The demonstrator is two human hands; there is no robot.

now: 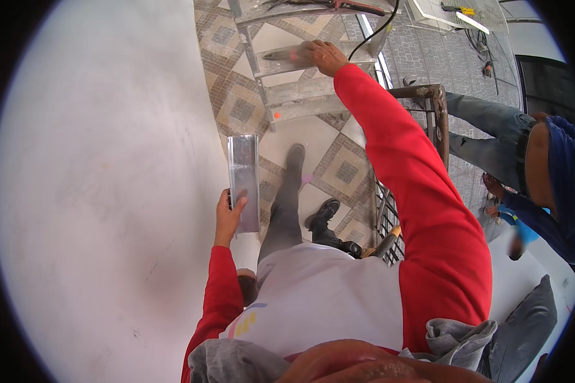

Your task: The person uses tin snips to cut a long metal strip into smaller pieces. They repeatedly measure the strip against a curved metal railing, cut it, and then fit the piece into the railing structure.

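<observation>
My left hand [229, 218] grips a long silver metal mud pan [243, 166] by its near end, thumb across the inside. The pan is held upright beside the white wall, above the tiled floor. With my right arm stretched far forward, my right hand [328, 58] is at a step of the metal stepladder [305, 90]. Its fingers curl over the end of a narrow grey tool with a pointed tip [277, 56], which lies along that step. The hand covers the tool's other end, so its kind does not show.
Pliers-like tools with red handles [358, 6] lie on the ladder's top, beside a black cable [378, 30]. A white wall [108, 191] fills the left. On the right, a co-worker in jeans [492, 124] stands by a brown metal frame [439, 115]. Another person [524, 236] is beyond.
</observation>
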